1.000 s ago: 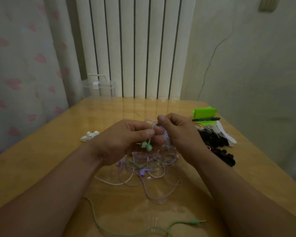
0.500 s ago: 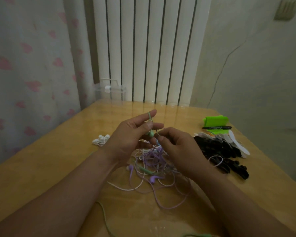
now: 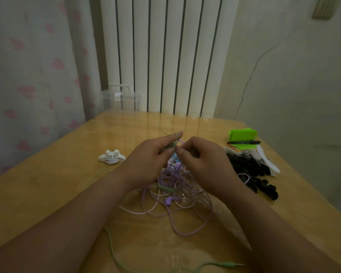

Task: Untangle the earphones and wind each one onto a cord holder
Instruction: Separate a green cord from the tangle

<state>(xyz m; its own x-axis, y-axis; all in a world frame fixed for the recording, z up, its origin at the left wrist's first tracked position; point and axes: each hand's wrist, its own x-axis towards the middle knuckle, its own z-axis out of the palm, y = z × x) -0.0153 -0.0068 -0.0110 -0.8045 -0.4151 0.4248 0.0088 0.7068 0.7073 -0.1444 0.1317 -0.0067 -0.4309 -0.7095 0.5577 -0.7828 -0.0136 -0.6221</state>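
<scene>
A tangle of purple, white and green earphone cords [image 3: 177,196] lies mid-table, with a purple earbud [image 3: 169,200] showing. My left hand [image 3: 148,162] holds the green cord, which loops round its raised index finger. My right hand [image 3: 203,162] pinches the cord right beside the left fingertips, above the tangle. The green cord trails toward me and ends in a green plug [image 3: 227,264] near the front edge. A white cord holder [image 3: 111,157] wound with white earphones sits to the left. Black cord holders [image 3: 252,172] are piled on the right.
A wooden table [image 3: 47,194] stands against a white radiator [image 3: 165,56]. A clear plastic box [image 3: 121,99] is at the back edge. At the right are a green object [image 3: 242,134], a black marker [image 3: 243,142] and white holders [image 3: 268,162]. A curtain hangs left.
The green cord now wraps my left index finger, and my right hand has come up to meet the left fingertips. The green earbuds that hung below my left hand are out of sight.
</scene>
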